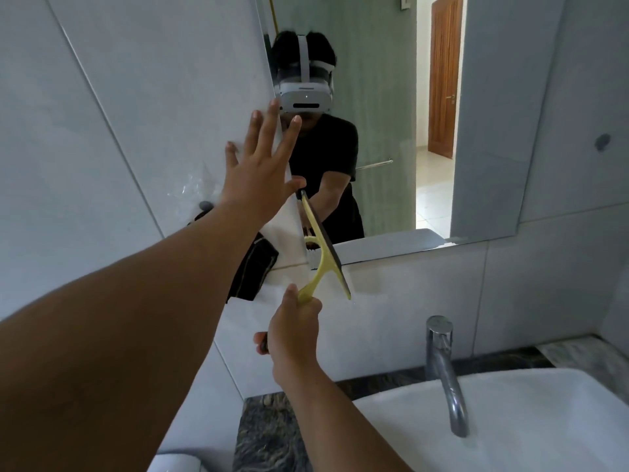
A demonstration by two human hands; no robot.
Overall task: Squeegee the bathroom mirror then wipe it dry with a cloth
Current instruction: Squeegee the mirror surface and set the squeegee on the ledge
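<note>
The bathroom mirror (442,114) hangs on the tiled wall above the sink. My right hand (294,330) grips the handle of a yellow squeegee (323,253). Its black blade stands nearly upright along the mirror's lower left part and reaches past the bottom edge. My left hand (258,168) is raised with straight, spread fingers at the mirror's left edge; whether it touches the wall I cannot tell. A dark cloth (253,267) hangs on the wall to the left of the squeegee, partly hidden by my left forearm.
A white sink (510,420) with a chrome tap (444,373) sits below on a dark stone counter (265,434). Clear crumpled plastic (194,189) hangs on a wall hook to the left. The mirror reflects the person and a wooden door.
</note>
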